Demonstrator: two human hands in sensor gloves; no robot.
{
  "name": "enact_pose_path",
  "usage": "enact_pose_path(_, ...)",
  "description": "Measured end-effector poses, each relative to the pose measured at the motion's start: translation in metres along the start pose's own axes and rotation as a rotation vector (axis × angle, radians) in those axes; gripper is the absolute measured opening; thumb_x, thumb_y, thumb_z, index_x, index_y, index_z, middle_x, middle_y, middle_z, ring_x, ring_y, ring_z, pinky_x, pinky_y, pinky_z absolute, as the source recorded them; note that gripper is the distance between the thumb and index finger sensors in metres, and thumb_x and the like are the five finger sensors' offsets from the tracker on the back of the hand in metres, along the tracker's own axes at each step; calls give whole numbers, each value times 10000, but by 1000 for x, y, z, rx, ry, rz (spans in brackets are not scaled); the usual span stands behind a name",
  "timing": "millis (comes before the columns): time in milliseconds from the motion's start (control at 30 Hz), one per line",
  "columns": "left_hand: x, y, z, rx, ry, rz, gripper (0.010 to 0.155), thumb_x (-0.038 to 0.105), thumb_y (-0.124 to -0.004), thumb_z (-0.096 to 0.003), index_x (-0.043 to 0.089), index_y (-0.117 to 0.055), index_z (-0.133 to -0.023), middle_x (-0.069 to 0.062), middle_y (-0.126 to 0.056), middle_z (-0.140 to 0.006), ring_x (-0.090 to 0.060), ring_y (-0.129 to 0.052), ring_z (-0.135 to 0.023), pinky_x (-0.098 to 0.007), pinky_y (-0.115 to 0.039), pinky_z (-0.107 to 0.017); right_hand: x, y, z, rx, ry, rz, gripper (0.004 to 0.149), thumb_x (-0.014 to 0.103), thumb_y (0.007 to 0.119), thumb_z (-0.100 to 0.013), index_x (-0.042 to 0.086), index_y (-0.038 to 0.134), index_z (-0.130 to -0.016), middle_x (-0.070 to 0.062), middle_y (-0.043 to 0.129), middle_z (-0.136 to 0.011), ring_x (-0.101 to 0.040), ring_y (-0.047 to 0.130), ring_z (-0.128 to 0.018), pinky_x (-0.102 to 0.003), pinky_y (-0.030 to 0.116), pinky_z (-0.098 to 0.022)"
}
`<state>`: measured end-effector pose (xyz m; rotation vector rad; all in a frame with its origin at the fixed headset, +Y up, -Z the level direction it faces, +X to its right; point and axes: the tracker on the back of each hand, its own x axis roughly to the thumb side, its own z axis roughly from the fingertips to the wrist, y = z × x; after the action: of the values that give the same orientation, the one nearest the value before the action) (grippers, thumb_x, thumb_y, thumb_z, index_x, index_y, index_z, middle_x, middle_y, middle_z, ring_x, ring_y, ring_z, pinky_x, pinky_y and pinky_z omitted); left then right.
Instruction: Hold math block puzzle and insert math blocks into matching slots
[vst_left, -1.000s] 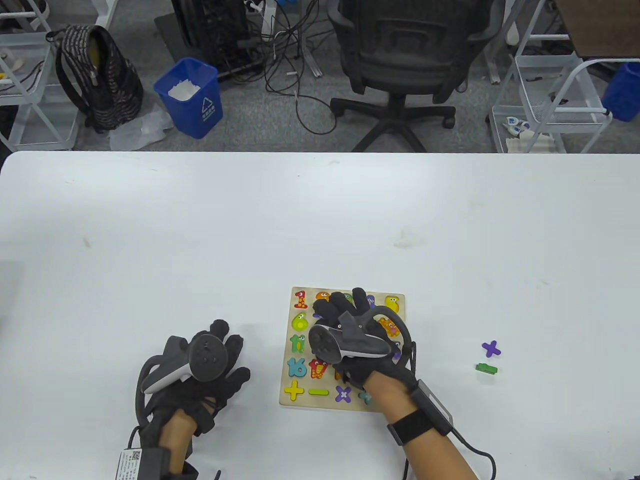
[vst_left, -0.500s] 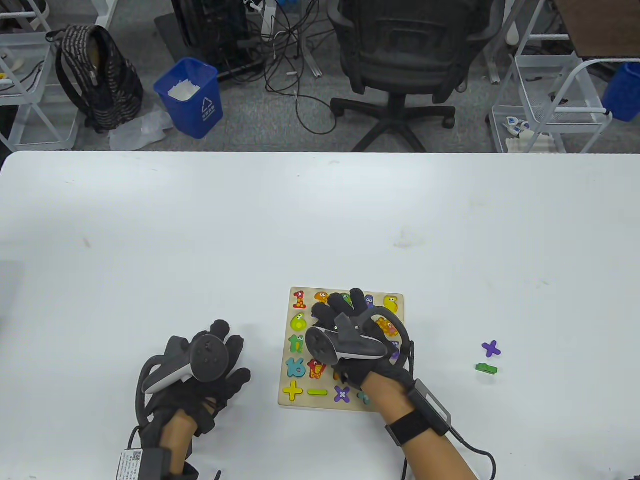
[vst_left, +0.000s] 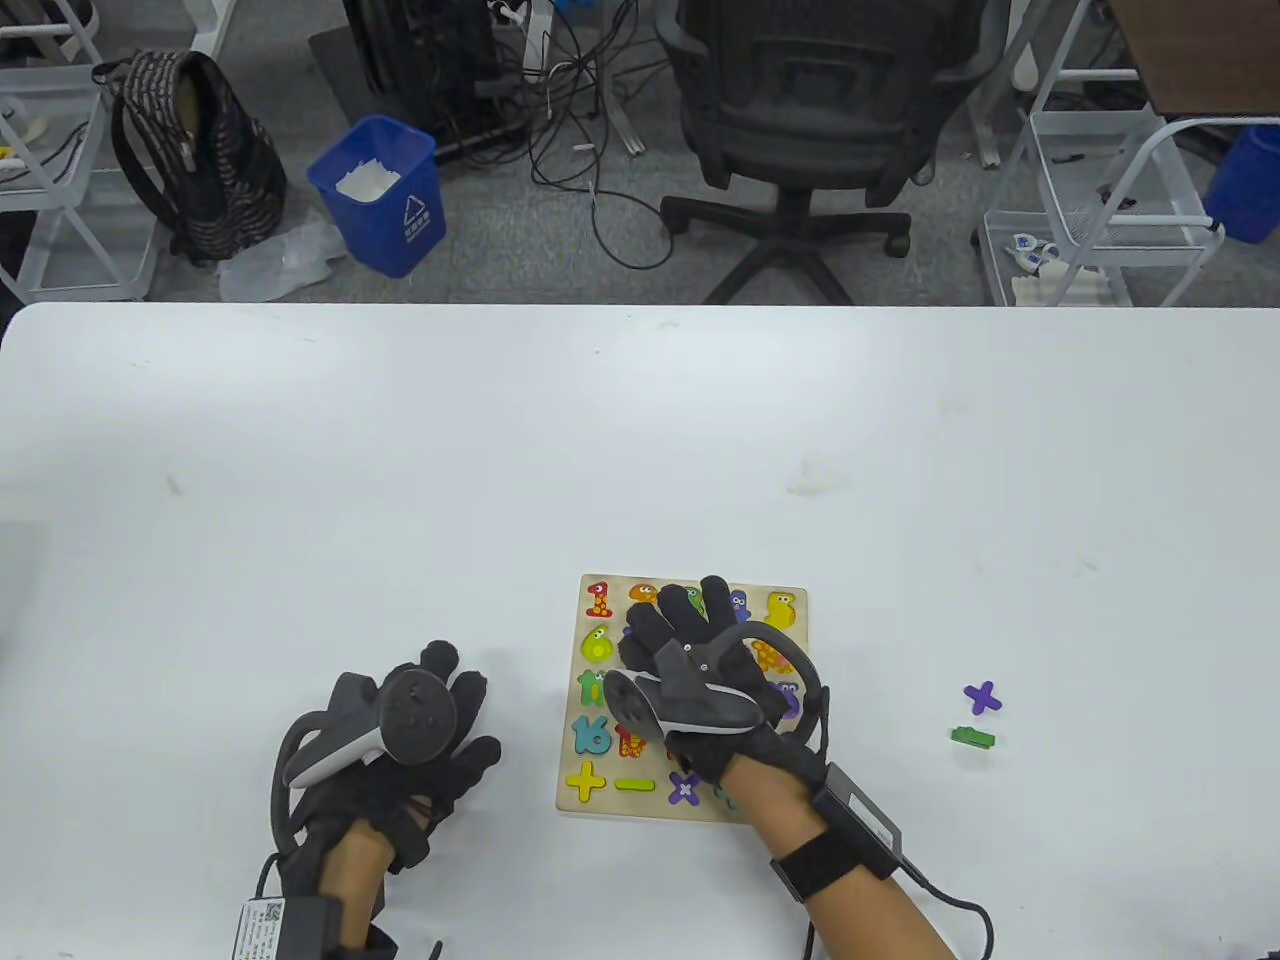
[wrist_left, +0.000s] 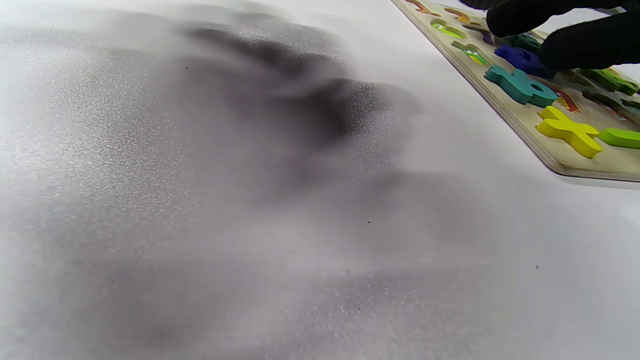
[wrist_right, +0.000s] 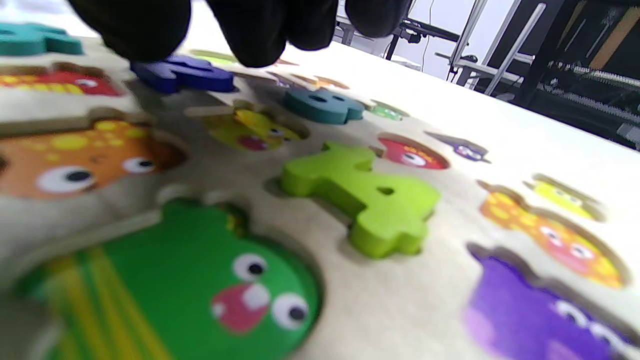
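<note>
R hand on puzzle, L hand left

You get bright, even light on the table; the left wrist view is grainy with soft shadows, the right wrist view blurred close up.

Desk: white top spanning the frame, faint scuff marks near its middle.
Office chair: black mesh, on a wheeled base, just beyond the desk's far edge.
Bin: blue, white paper inside, on grey carpet.
Backpack: black, patterned, left of the bin.
Cables: loose black tangle between bin and chair.
Wire racks: white, at the right; another at the far left.
</note>
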<state>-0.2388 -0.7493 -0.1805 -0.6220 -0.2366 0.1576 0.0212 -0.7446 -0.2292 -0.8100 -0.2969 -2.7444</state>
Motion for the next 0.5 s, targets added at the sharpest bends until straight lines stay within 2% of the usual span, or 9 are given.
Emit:
enact_pose_path(167, 0, 0, 0, 1, -3, 3, 731, 691, -454, -563, 355, -184, -1154, 66, 119, -1135, -364, -137, -1133, -616, -271, -787, -15, -6, 11, -7, 12, -77, 630, 584, 609, -544, 258, 506, -1073, -27, 330, -1221, -421, 273, -1100, -752, 209, -715)
enact_pose_path(233, 0, 0, 0, 2, -5, 4, 731, 691, -453, -563, 355, -184, -1154, 64, 117, -1135, -365, -136, -1133, -616, -271, -787, -24, -7, 19, -3, 16, -108, 638, 588, 601, -543, 258, 492, -1078, -34, 282, -1222, -425, 207, -1094, -751, 182, -708)
enact_pose_path(500, 1, 0, -1, -2, -11, -1, 729, 691, -450, -563, 356, -185, -1154, 67, 115, -1135, -364, -140, -1133, -615, -272, -788, -86, 7, 60, 36, 110, -252, 647, 600, 611, -535, 258, 509, -1074, -47, 211, -1222, -432, 111, -1078, -757, 114, -678)
